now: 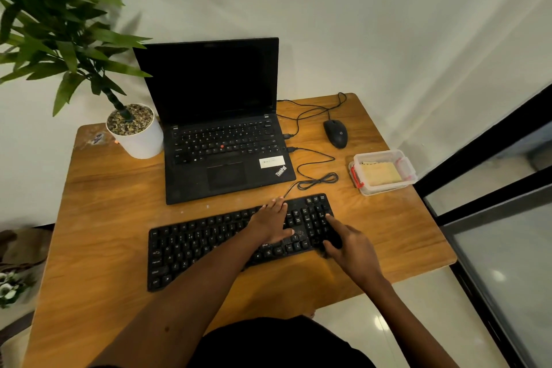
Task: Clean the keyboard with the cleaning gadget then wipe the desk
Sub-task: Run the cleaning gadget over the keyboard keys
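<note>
A black keyboard point(194, 248) lies on the wooden desk point(119, 203) in front of a laptop. My left hand point(273, 224) rests flat on the keys just right of the keyboard's middle, holding nothing. My right hand point(355, 254) is at the keyboard's right end, over the number pad. Its thumb and index finger grip a small dark cleaning gadget point(334, 237), which is hard to make out against the black keys. A clear plastic box point(357, 164) at the right edge of the desk holds a folded yellow cloth point(380, 173).
An open black laptop point(221, 140) stands behind the keyboard. A white plant pot point(140, 140) is at the back left and a black mouse point(336, 133) at the back right. The keyboard's cable point(316, 179) lies coiled between them. A glass door point(493, 233) stands to the right.
</note>
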